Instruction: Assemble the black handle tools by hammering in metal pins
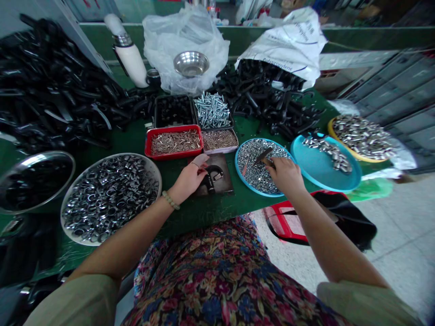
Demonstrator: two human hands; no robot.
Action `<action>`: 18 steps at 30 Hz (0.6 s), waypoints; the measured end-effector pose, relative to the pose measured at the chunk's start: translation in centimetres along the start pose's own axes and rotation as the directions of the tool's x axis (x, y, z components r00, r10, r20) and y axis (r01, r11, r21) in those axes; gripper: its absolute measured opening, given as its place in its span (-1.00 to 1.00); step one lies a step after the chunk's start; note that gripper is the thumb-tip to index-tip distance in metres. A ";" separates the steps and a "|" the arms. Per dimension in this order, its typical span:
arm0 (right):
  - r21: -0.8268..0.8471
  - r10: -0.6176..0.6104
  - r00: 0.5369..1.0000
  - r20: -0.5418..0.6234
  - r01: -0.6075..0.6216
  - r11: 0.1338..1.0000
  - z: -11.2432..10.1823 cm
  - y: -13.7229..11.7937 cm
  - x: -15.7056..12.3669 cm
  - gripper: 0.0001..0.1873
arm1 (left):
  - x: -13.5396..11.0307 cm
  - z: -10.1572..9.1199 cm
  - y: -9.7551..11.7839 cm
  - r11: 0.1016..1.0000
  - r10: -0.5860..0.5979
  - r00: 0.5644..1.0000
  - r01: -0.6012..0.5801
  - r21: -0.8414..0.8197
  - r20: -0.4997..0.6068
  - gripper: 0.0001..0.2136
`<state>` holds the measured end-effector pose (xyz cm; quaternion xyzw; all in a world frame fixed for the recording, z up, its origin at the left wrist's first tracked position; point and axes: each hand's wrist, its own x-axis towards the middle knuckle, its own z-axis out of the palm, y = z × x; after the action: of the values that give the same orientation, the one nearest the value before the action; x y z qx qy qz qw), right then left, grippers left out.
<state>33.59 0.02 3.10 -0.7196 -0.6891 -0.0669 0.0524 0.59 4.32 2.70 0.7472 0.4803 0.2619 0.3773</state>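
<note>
My left hand [187,175] rests on a black C-shaped metal part [210,179] and grips it against a dark rubber pad [220,172]. My right hand [286,175] holds a small dark-bladed hand tool [263,156], whose exact kind I cannot tell. Its tip sits over a round blue plate [243,179] heaped with small steel nuts. A wide steel tray of shiny metal rings [142,170] lies just left of my left forearm.
A red tray of nails [149,145], a tray of bolts [212,111] and a teal plate of steel sleeves [316,174] crowd the green table [200,213]. Black parts are heaped behind [44,86]. The table's near edge runs before my lap.
</note>
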 end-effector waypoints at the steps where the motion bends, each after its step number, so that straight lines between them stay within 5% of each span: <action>1: -0.021 0.017 0.999 0.028 -0.016 1.000 0.2 0.4 0.0 -0.67 | 0.0 0.1 0.1 0.999 0.020 1.000 -0.020 0.038 -0.010 -0.56; 7: -0.088 0.036 0.992 0.124 -0.025 0.996 -0.4 -0.7 0.2 -0.68 | -0.9 0.2 1.4 0.877 0.178 0.978 -0.209 0.434 0.110 -0.73; 10: 0.135 0.028 0.994 0.104 -0.042 0.990 -2.2 -3.8 -0.8 -0.65 | -1.5 0.1 0.8 0.834 0.230 0.960 -0.280 0.476 0.161 -0.73; 13: 0.373 -0.137 0.978 0.156 0.070 0.925 -4.1 -7.3 -2.0 -0.66 | -2.4 -0.1 -0.5 0.823 0.283 0.952 -0.305 0.480 0.121 -0.72; 18: 0.429 -0.232 0.955 0.186 0.133 0.893 -5.1 -10.6 -2.2 -0.66 | -3.9 -0.4 -1.5 0.805 0.296 0.951 -0.296 0.515 0.085 -0.64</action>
<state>22.79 -2.50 7.57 -0.6267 -0.7539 0.1600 0.1153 -2.05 1.28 1.58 0.8869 0.4108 0.1773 0.1152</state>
